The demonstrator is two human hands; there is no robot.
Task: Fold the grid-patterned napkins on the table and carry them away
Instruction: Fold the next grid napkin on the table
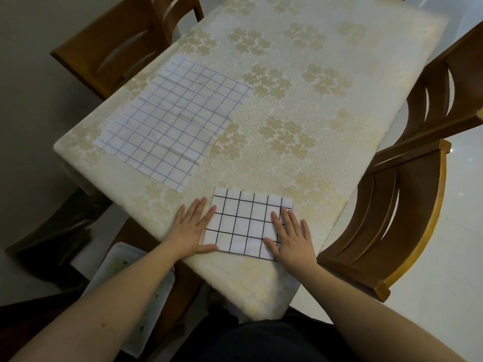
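Observation:
A folded white napkin with a bold black grid (pixel 243 223) lies near the table's front edge. My left hand (pixel 190 228) rests flat at its left edge, fingertips just touching the cloth and thumb along its lower edge. My right hand (pixel 291 237) presses flat on the napkin's right part, fingers spread. A second, larger napkin with a faint purple grid (pixel 172 121) lies unfolded and flat at the table's left side, apart from both hands.
The table (pixel 300 87) wears a cream flowered cloth. Wooden chairs stand at the right (pixel 386 231), far right (pixel 444 87) and back left (pixel 117 43). A white tray (pixel 130 273) sits low at the left on another chair, beside a dark bag (pixel 57 236) on the floor.

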